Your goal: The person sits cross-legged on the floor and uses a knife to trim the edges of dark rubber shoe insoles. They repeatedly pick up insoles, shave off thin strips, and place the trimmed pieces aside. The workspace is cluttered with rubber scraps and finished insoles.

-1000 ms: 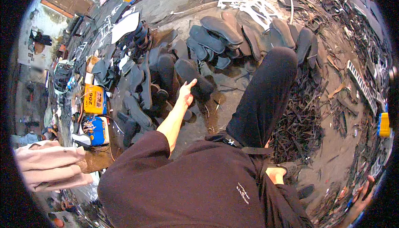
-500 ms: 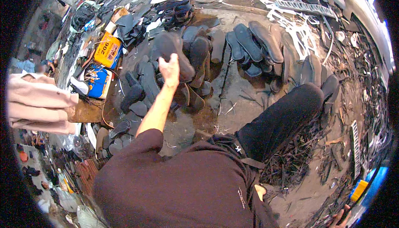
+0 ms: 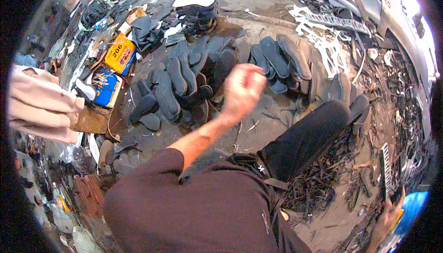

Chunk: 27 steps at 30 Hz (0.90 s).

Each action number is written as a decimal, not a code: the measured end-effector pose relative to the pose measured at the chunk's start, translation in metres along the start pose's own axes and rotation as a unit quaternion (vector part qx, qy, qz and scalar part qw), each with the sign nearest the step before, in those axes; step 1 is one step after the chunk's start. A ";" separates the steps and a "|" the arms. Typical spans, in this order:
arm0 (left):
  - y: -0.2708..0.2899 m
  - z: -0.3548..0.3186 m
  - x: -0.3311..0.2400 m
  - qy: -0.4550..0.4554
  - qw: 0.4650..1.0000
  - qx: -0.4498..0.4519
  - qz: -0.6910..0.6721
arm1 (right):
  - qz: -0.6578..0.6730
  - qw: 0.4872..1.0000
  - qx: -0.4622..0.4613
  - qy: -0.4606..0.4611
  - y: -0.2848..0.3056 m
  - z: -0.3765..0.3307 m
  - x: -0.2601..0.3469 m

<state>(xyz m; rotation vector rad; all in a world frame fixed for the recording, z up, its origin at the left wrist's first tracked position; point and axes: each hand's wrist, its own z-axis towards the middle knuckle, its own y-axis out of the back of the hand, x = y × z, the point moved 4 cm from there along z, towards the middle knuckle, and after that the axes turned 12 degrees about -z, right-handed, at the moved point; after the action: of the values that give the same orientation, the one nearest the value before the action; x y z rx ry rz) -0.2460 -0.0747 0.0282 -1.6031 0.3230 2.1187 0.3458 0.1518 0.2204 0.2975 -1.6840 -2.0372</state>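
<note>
My left hand hangs over the floor between two groups of shoe soles, its fingers curled and smeared by motion. I cannot make out anything in it. Left of it, dark shoe soles lean on one another in a row. A second group of dark soles lies just beyond and right of the hand. At the lower right edge, my right hand is beside a blue and yellow object; its fingers are mostly hidden, so its grip does not show.
A yellow box and a blue box stand on the left, near a draped beige cloth. White cut-out scraps lie at the far right. Black strips are heaped beside my bent leg.
My left hand has moved right, away from the blurred sole it was at. That left group of soles now leans in a row. My right hand has come further into view.
</note>
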 end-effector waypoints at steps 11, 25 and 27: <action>-0.088 -0.120 -0.011 0.478 0.758 0.090 -0.434 | 0.183 0.933 0.250 0.181 -0.120 -0.001 0.289; 0.454 0.142 0.030 0.207 0.812 -0.303 0.454 | 0.121 0.909 0.323 0.233 -0.145 0.020 0.249; 0.495 0.144 0.052 0.260 0.743 -0.303 0.538 | 0.123 0.911 0.329 0.214 -0.142 0.021 0.248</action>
<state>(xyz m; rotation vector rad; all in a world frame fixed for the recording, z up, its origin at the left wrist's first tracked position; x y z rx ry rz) -0.6221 -0.4278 -0.0225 -2.9191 1.0385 2.6473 0.0908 0.0676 0.1203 0.6579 -1.9373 -1.0673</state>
